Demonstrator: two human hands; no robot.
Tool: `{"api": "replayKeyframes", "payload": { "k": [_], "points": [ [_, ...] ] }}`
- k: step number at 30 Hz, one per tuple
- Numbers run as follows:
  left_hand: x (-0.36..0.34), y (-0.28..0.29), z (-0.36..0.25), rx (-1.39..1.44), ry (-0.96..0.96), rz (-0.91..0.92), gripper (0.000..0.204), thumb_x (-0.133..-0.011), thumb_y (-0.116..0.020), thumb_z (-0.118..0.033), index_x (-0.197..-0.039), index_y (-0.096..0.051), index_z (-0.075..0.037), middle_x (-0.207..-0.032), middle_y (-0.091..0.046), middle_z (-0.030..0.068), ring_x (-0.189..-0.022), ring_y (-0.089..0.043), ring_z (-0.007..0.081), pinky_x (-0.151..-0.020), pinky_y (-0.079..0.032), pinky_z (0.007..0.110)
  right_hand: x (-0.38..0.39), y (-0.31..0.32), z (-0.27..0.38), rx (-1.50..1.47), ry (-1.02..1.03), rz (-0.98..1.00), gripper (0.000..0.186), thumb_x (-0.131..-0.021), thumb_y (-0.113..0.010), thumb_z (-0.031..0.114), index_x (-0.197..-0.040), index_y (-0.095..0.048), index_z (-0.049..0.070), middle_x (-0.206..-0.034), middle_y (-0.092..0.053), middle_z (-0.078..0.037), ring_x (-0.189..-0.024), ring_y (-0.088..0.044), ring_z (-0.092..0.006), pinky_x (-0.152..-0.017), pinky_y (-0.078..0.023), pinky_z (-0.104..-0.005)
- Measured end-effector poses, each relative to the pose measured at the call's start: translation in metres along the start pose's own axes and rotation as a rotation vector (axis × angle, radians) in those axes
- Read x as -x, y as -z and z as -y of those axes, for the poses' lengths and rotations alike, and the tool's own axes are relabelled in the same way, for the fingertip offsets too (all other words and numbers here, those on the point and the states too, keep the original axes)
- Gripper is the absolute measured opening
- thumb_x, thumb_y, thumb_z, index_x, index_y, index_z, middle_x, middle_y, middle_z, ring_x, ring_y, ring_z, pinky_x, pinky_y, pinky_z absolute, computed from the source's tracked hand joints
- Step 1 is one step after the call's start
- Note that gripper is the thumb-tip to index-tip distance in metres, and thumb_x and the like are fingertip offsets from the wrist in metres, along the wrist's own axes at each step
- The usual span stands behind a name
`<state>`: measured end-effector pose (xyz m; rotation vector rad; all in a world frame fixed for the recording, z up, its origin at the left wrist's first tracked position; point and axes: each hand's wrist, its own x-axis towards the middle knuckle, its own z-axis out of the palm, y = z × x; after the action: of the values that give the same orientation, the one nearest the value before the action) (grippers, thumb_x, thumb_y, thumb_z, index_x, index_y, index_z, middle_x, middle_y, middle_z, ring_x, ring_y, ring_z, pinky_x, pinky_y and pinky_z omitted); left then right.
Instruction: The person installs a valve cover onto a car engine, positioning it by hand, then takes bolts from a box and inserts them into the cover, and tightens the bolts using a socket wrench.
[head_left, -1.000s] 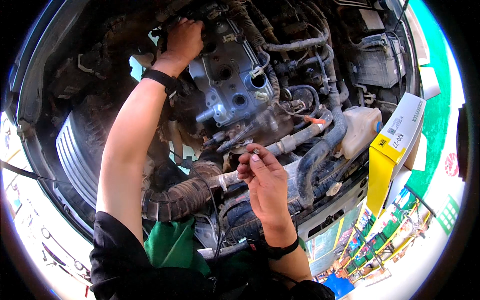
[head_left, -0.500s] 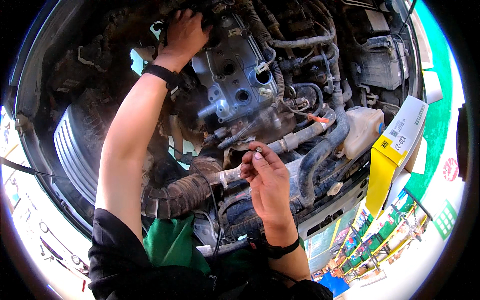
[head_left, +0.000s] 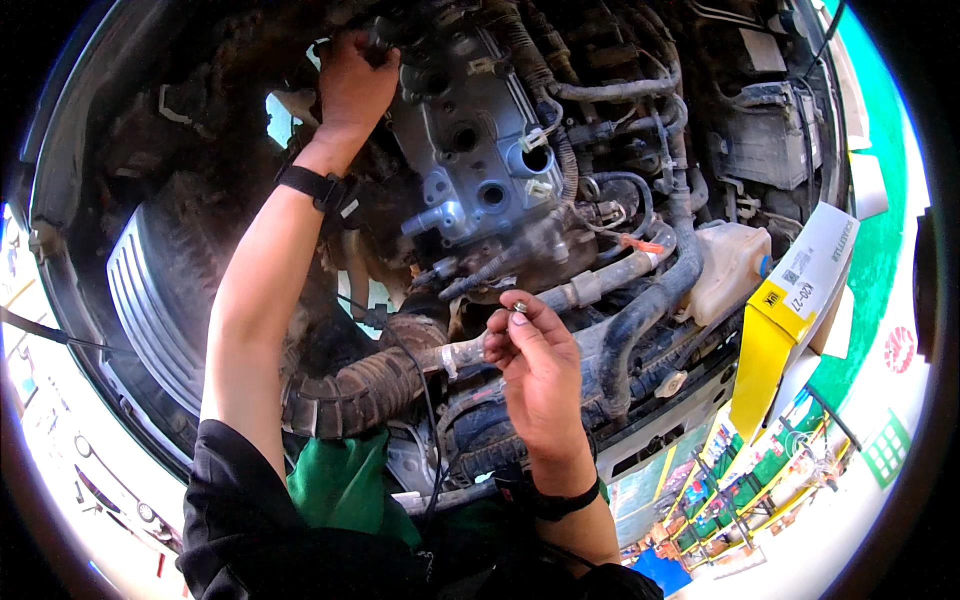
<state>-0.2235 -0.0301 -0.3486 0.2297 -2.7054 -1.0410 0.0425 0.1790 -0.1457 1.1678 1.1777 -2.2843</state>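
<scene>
Head view: the right hand pinches a metal part near the engine, thumb against finger; likely light, hard, easily dropped, best held by its sides. The left hand is beside the engine, its grip indiscernible.

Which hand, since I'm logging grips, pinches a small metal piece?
The right hand, lower in the view: the small metal piece shows in its pinch. The left hand is higher, beside the silver engine cover; whether it grips anything is unclear.
</scene>
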Motion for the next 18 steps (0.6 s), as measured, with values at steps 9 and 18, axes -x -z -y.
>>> {"api": "replayKeyframes", "payload": {
  "k": [9,18],
  "points": [
    [0.05,-0.007,-0.015,0.226,0.146,-0.026,0.08,-0.078,-0.082,-0.03,-0.142,-0.044,0.001,-0.127,-0.063,0.0239,-0.118,-0.061,0.0391,-0.099,-0.049,0.041,-0.015,0.007,0.0,0.004,0.184,0.082,0.024,-0.094,-0.046,0.002,-0.114,-0.059,0.001,-0.082,-0.061,-0.007,-0.078,-0.06,-0.017,-0.075,-0.05,-0.0316],
    [0.058,-0.016,-0.013,0.49,0.257,-0.118,0.075,-0.073,-0.087,-0.023,-0.135,-0.05,-0.001,-0.12,-0.068,0.0217,-0.111,-0.067,0.0331,-0.093,-0.053,0.038,-0.049,-0.017,0.03,0.451,0.519,-0.059,0.014,-0.101,-0.056,0.018,-0.095,-0.057,0.006,-0.078,-0.055,0.0,-0.064,-0.046,-0.0053,-0.055,-0.036,-0.0202]
  ]
}}
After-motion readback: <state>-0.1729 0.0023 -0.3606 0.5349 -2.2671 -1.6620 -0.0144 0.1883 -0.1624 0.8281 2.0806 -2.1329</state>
